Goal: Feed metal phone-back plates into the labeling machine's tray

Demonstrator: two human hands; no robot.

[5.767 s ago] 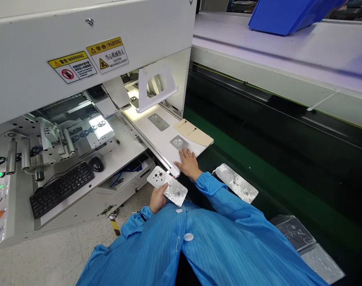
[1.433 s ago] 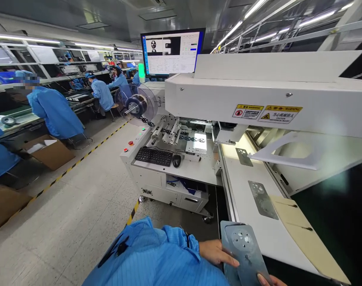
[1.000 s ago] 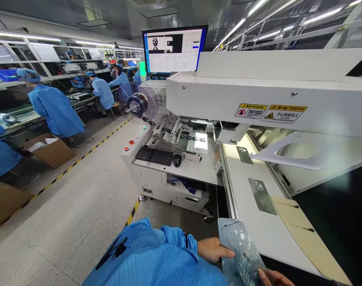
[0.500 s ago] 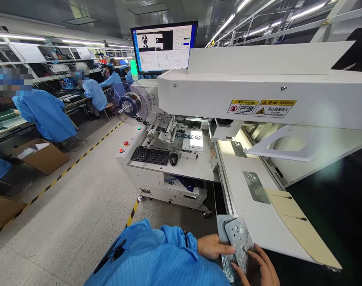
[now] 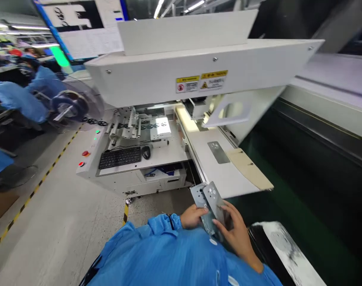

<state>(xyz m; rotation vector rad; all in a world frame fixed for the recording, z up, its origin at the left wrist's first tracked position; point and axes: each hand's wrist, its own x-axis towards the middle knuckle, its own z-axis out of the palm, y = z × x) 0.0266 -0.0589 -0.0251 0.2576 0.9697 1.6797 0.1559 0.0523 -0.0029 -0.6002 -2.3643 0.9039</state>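
Observation:
Low in front of my body, my left hand [image 5: 194,217] grips a grey phone back cover [image 5: 199,195], its thumb pressed on the face. My right hand [image 5: 233,228] holds a second phone back cover [image 5: 213,197] between thumb and fingers. This second cover is tilted and partly overlaps the first. Both have several round holes near the upper end, and their lower ends are partly hidden by my fingers. Another such cover [image 5: 218,152] lies flat on the white conveyor [image 5: 203,155] beyond my hands.
A white machine [image 5: 157,75] with warning labels spans the conveyor. Its bench carries a keyboard [image 5: 120,157], a mouse [image 5: 146,152] and a film reel [image 5: 69,106]. A cream sheet [image 5: 246,167] lies on the conveyor's right side. At lower right is a black-and-white surface [image 5: 288,246]. People in blue sit at far left.
My view has turned right and downward, bringing the black-and-white surface into sight. Both hands still hold the covers, which are now fanned apart more at the top.

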